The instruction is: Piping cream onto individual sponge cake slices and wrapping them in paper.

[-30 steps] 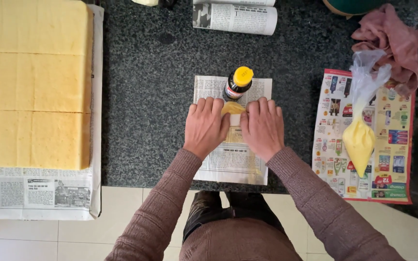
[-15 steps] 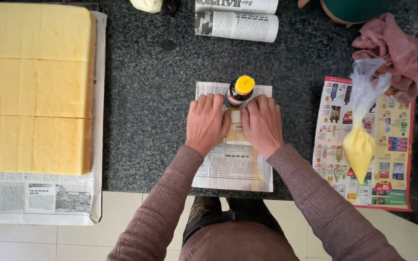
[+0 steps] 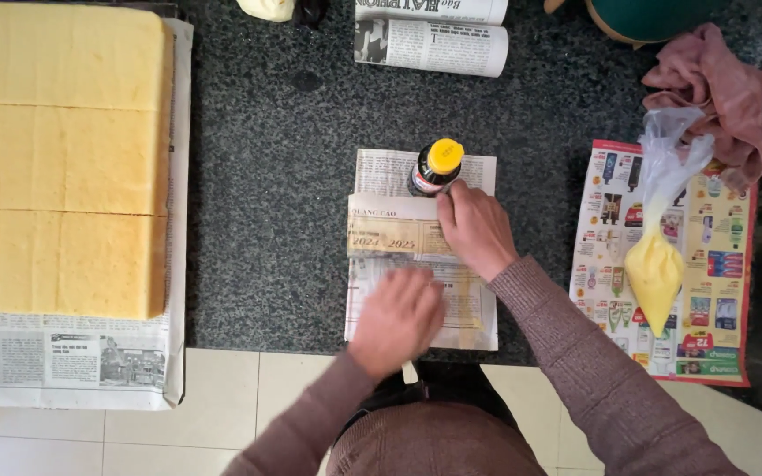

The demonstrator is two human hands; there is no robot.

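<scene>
1. On the dark counter (image 3: 266, 229), seen from the head camera, a sheet of newspaper (image 3: 399, 172) lies just in front of the person, and on it sits a roll (image 3: 394, 236) wrapped in paper, lying crosswise.
2. The right hand (image 3: 476, 231) rests on the right end of the roll with fingers spread flat and pressing down; it grips nothing, only pins the wrap.
3. The left hand (image 3: 397, 322) hovers over the near part of the sheet, blurred; its fingers look loosely curled, and I cannot tell whether they hold anything.
4. A small dark bottle (image 3: 434, 167) with a yellow cap stands upright at the far edge of the sheet, touching or just beside the right fingertips.
5. To the left, a cut slab of yellow cake (image 3: 59, 159) lies on more newspaper, well apart from the hands.
6. To the right, a piping bag (image 3: 654, 264) of yellow cream lies on a colourful flyer (image 3: 707, 282), with a pink cloth (image 3: 716, 88) beyond it. Folded papers (image 3: 434, 44) lie at the far edge.
7. Risks, as I judge them: with only one hand pinning the wrap, the free left end may spring open and the roll unfurl. A nudge from the right fingertips could tip the bottle over onto the sheet. Pressing too hard could squash whatever soft filling is inside the wrap.
</scene>
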